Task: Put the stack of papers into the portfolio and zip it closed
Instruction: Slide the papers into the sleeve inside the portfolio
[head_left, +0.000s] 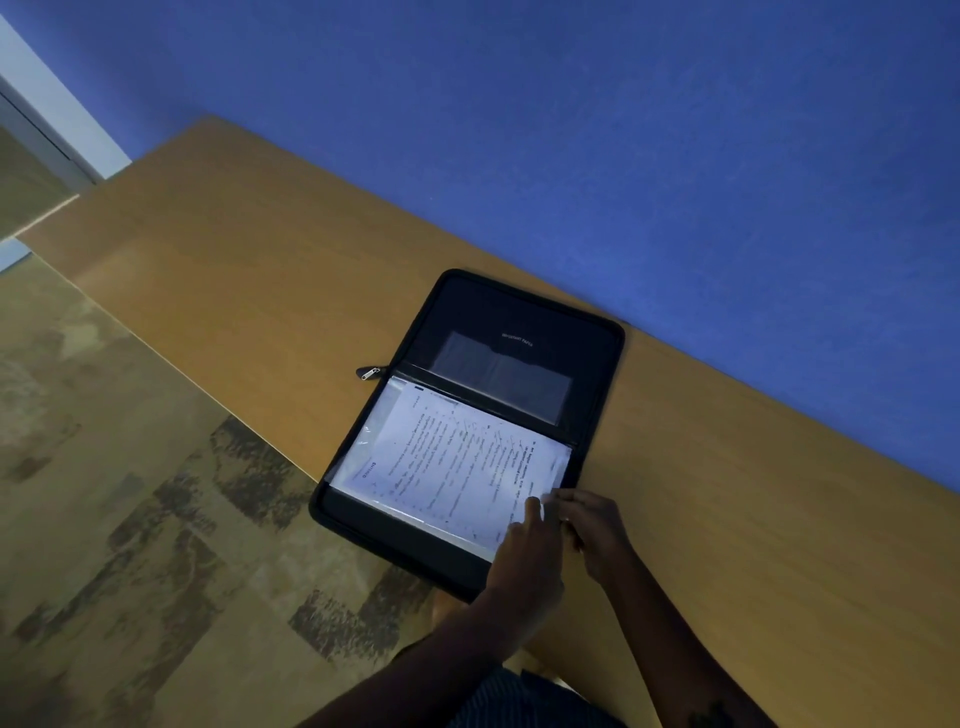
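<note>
I'm seating the papers (457, 462) in the open portfolio (519, 332): left hand (524, 545) presses flat, right hand (587, 525) pinches their corner. Next I must fold it shut and reach the zipper pull (370, 372).

I am in a plain indoor room, perhaps an office: wooden counter (218, 249) against blue wall (571, 104), mottled floor (104, 519).

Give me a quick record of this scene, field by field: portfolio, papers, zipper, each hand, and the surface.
portfolio: black, lying open
papers: lying on the near half
zipper pull: at the left edge by the fold, unzipped
left hand: fingers on the papers' right corner
right hand: pinches the papers' right edge
surface: wooden table against a blue wall
</note>
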